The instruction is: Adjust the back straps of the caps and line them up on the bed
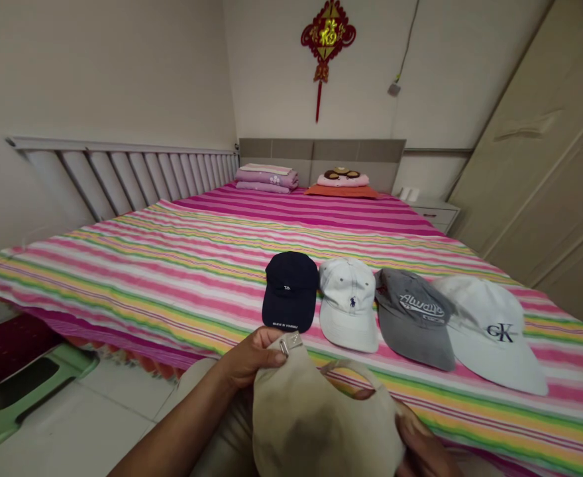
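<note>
right hand (423, 440) grips the beige cap (316, 414) by its right edge; left hand (252, 358) pinches it near the buckle (284, 347), the cap between them. just beyond, on the striped sheet (182, 278), lie a navy cap (290, 291), white cap (348, 305), gray cap (413, 321) and gk cap (500, 338).

4 caps (348, 305) abreast on bed (172, 245), held cap (321, 417) in frt.

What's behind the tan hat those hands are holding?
Beyond the tan hat, four caps sit in a row on a striped bedspread. Stripes peek through the hat's opening too. Whatever its cloth covers can't be seen.
</note>
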A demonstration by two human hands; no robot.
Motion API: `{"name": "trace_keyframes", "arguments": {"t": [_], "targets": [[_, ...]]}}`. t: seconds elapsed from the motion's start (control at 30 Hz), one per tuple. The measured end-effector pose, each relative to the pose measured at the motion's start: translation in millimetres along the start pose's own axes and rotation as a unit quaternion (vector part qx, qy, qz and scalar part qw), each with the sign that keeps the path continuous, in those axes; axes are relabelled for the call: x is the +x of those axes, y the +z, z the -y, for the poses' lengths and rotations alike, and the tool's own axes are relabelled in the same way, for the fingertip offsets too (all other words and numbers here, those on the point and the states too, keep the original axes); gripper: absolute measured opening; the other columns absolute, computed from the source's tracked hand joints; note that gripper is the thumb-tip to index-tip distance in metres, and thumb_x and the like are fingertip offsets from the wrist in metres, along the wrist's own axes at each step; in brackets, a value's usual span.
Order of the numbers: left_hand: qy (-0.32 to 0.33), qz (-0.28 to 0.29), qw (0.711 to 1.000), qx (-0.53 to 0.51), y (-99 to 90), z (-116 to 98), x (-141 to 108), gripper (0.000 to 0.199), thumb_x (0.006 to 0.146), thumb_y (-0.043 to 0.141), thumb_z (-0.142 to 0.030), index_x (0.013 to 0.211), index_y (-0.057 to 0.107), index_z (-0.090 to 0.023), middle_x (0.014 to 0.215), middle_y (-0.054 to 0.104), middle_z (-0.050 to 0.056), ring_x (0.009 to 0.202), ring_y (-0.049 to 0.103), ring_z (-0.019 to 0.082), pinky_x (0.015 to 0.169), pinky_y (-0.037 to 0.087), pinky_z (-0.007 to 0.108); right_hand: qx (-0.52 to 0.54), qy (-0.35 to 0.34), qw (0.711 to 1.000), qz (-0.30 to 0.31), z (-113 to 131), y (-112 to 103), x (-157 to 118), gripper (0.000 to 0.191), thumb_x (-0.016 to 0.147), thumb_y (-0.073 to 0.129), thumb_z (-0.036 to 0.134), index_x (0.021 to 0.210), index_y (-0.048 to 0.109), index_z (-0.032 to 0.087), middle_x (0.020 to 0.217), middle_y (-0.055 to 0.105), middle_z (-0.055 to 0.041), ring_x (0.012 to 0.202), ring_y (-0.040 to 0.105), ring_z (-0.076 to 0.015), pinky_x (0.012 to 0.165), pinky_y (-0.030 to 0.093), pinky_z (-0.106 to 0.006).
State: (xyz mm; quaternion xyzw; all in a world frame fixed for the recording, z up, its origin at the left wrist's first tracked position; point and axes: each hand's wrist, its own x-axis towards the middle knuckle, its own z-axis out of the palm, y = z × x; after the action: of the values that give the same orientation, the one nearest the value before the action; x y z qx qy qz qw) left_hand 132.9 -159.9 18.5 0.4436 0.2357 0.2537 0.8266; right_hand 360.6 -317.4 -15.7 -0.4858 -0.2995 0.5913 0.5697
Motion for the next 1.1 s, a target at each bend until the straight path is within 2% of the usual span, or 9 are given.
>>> {"name": "trace_keyframes", "arguments": {"t": [0.1,0.2,0.33,0.47,0.6,0.73,0.87,0.97,1.1], "targets": [[0.02,-0.012,0.998,0.064,3.1,-6,-1,0.023,0.053,0.074,-0.024,0.07,0.066,-0.01,0.061,0.064,0.004,0.051,0.055,0.012,0.051,0.04,0.021,0.015,0.016,0.999,0.049,0,5,6,0.036,0.06,0.068,0.045,0.088,0.066,0.023,0.085,0.069,-0.0095,0.079,0.063,-0.0283,0.069,0.05,-0.038],[0.039,-0.025,0.993,0.107,8.5,-12,-2,0.019,0.057,0.072,-0.024,0.069,0.063,-0.012,0.058,0.059,0.001,0.049,0.05,0.008,0.048,0.035,0.018,0.069,-0.012,0.992,0.109,-2,10,11,0.034,0.055,0.072,0.04,0.084,0.065,0.024,0.08,0.068,-0.0064,0.074,0.062,-0.0258,0.066,0.048,-0.037],[0.063,-0.023,0.993,0.092,14.5,-14,-3,0.021,0.057,0.072,-0.026,0.068,0.061,-0.012,0.058,0.057,0.0,0.049,0.047,0.007,0.048,0.033,0.018,0.065,-0.036,0.987,0.144,4,17,13,0.042,0.054,0.07,0.048,0.088,0.065,0.023,0.08,0.065,-0.0048,0.071,0.06,-0.0216,0.064,0.046,-0.032],[0.07,-0.011,0.995,0.065,17.8,-14,-2,0.022,0.055,0.073,-0.026,0.067,0.06,-0.012,0.058,0.058,0.001,0.049,0.049,0.008,0.048,0.034,0.018,0.008,-0.086,0.984,0.155,15,26,17,0.036,0.061,0.065,0.052,0.076,0.065,0.02,0.074,0.061,-0.0058,0.069,0.056,-0.0201,0.064,0.044,-0.031],[0.063,0.003,0.997,0.049,22.2,-13,-2,0.026,0.052,0.074,-0.028,0.069,0.06,-0.012,0.058,0.056,0.0,0.048,0.047,0.007,0.047,0.034,0.018,0.055,-0.151,0.978,0.135,25,31,22,0.018,0.067,0.065,0.037,0.07,0.062,0.019,0.066,0.061,-0.004,0.06,0.053,-0.0161,0.06,0.042,-0.029],[0.064,-0.003,0.992,0.105,27.9,-12,-3,0.028,0.056,0.073,-0.031,0.072,0.061,-0.011,0.059,0.054,-0.001,0.05,0.043,0.005,0.048,0.033,0.016,0.091,-0.138,0.98,0.107,29,33,23,0.021,0.076,0.057,0.039,0.077,0.062,0.018,0.046,0.052,0.0,0.049,0.05,-0.0139,0.051,0.039,-0.025],[0.073,-0.004,0.983,0.169,33.3,-8,-4,0.029,0.061,0.071,-0.032,0.081,0.062,-0.013,0.063,0.053,-0.002,0.054,0.043,0.005,0.052,0.032,0.016,0.07,-0.119,0.986,0.098,31,36,22,0.025,0.083,0.047,0.039,0.081,0.06,0.017,0.047,0.053,0.0007,0.04,0.046,-0.0095,0.042,0.033,-0.021],[0.089,-0.025,0.984,0.151,35.9,-3,-2,0.03,0.06,0.071,-0.031,0.084,0.063,-0.015,0.063,0.053,-0.002,0.054,0.043,0.005,0.052,0.032,0.016,0.031,-0.102,0.989,0.099,35,39,24,0.016,0.081,0.053,0.033,0.082,0.059,0.018,0.055,0.057,0.0012,0.038,0.042,-0.0053,0.04,0.029,-0.018],[0.064,-0.057,0.991,0.101,39.5,4,3,0.029,0.058,0.073,-0.031,0.08,0.065,-0.014,0.06,0.056,-0.001,0.05,0.044,0.005,0.05,0.033,0.017,-0.037,-0.094,0.987,0.126,46,46,27,0.015,0.077,0.059,0.032,0.078,0.055,0.018,0.05,0.05,0.0049,0.04,0.039,-0.0046,0.041,0.029,-0.017]]}}
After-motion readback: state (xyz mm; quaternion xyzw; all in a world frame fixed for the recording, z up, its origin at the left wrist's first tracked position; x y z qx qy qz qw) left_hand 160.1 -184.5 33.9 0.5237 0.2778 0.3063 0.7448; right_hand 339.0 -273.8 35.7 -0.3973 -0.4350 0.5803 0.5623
